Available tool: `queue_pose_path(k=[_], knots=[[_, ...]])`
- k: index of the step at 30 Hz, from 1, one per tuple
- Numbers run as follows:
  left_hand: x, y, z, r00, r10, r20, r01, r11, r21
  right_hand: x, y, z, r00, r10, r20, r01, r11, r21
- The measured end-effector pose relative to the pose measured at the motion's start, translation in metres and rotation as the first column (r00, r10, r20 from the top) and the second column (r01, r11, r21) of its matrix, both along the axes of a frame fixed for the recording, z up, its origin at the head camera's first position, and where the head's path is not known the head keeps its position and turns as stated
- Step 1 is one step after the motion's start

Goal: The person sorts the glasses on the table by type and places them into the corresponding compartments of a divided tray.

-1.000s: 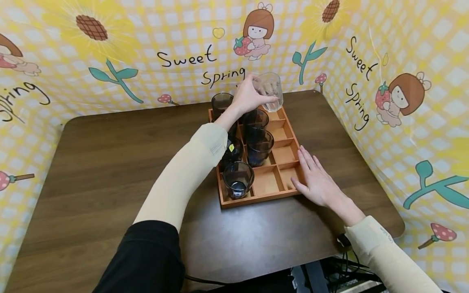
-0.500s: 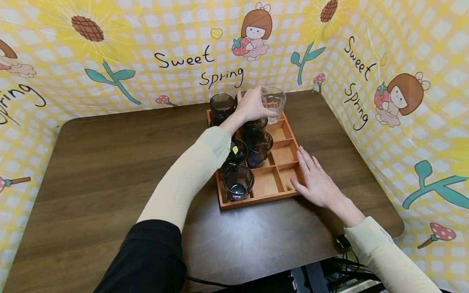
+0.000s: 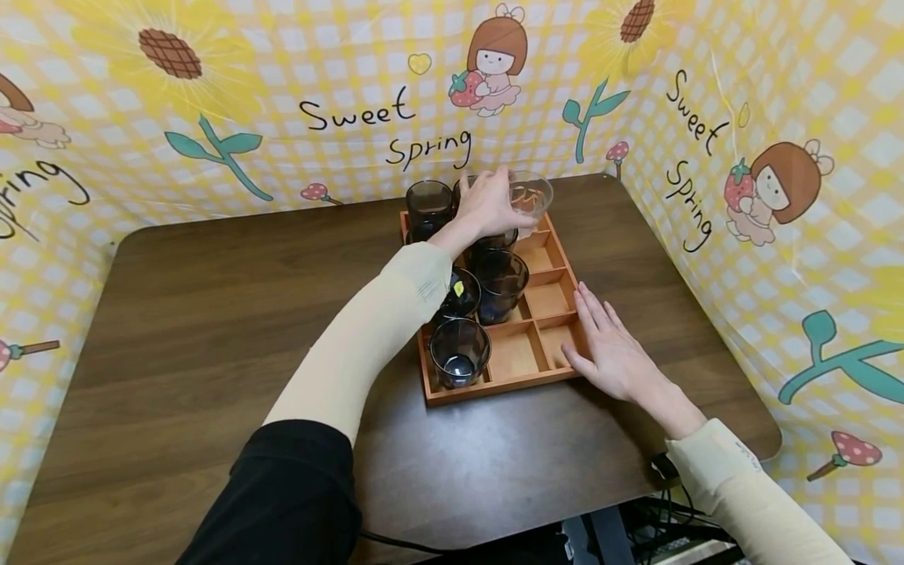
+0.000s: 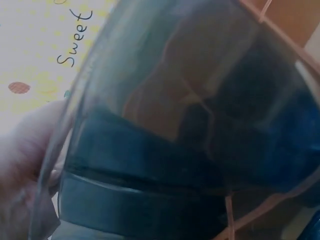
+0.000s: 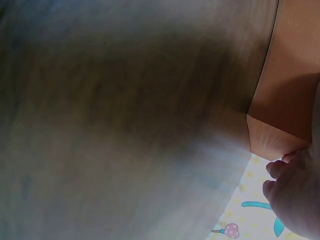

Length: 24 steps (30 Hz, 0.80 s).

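Note:
In the head view my left hand [image 3: 486, 204] grips a clear drinking glass [image 3: 534, 193] at its side, over the far right compartment of a divided wooden tray [image 3: 523, 383]. The lower part of this glass sits down within the compartment's outline. My right hand [image 3: 610, 353] lies with straight fingers along the tray's right edge, thumb over the near right compartment. Several dark tinted glasses stand in the left and middle columns, among them a near left glass [image 3: 459, 353] and a middle glass [image 3: 502, 284]. A dark glass [image 4: 140, 150] fills most of the left wrist view.
The tray rests on a brown wooden table [image 3: 212, 337]. A yellow checked cloth [image 3: 339, 47] printed with flowers and figures hangs behind and to the right. Cables [image 3: 678, 502] lie below the table's front right edge. A small black object [image 3: 664, 466] is near my right wrist.
My left hand has lowered the clear glass from above the tray's far edge to its far right compartment. The right hand has stayed at the tray's edge.

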<state>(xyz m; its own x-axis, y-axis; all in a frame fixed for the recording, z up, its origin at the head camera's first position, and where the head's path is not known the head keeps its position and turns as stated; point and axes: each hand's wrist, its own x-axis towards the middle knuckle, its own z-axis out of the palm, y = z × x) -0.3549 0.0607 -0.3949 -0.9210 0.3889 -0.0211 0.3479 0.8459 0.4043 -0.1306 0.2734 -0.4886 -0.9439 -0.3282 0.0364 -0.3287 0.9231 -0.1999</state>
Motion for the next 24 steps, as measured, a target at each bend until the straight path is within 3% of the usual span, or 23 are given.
queue_pose_path(k=[11,24], knots=[[0.0006,0.0007,-0.0042,0.999,-0.023,-0.029,0.021,0.999,-0.045,-0.0009,0.0017,-0.0012,1.0,-0.012,0.018,0.011,1.0,0.014],[-0.0045,0.0088,-0.0018,1.0,0.01,-0.018,-0.011,0.997,-0.076,-0.0007,0.0034,-0.0019,1.0,-0.01,0.022,0.009,1.0,0.004]])
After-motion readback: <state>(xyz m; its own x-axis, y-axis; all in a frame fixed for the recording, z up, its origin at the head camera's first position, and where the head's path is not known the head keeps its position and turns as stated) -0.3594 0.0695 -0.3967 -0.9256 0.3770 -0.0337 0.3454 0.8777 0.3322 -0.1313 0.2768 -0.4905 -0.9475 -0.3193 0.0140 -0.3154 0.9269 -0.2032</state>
